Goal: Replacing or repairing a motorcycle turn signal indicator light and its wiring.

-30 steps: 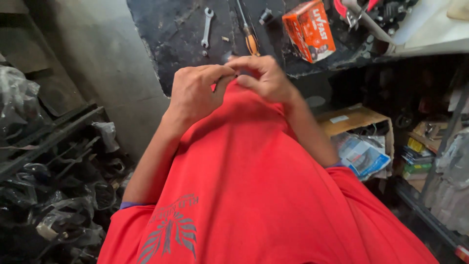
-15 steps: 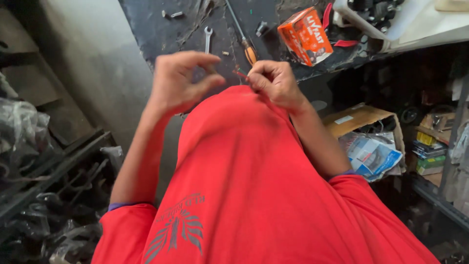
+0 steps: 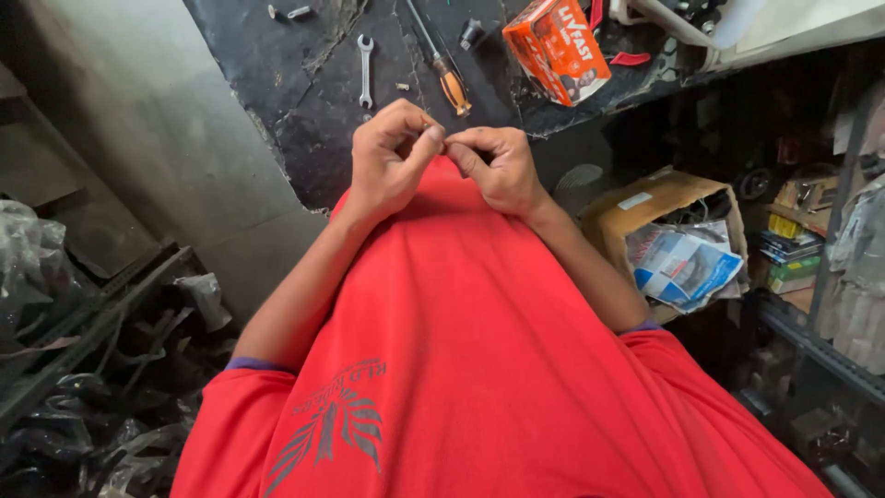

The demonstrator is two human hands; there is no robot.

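Note:
My left hand (image 3: 387,161) and my right hand (image 3: 498,171) meet fingertip to fingertip in front of my chest. Both pinch the raised fold of my red shirt (image 3: 461,304) at one spot. Whether something small sits inside the pinch is hidden by the fingers. Just beyond the hands lies a dark, stained workbench (image 3: 295,101). On it are an orange-handled screwdriver (image 3: 442,65), a small open-ended spanner (image 3: 365,69) and an orange cardboard box (image 3: 556,48).
A brown carton with papers and bags (image 3: 678,249) stands low on the right, next to shelves of boxes (image 3: 793,249). Dark metal parts and plastic bags (image 3: 83,369) pile up at the left. A grey wall (image 3: 138,120) runs beside the bench.
Half a second ago my hands were a little apart. They have come together again at the shirt's fold, and the view has tilted down slightly.

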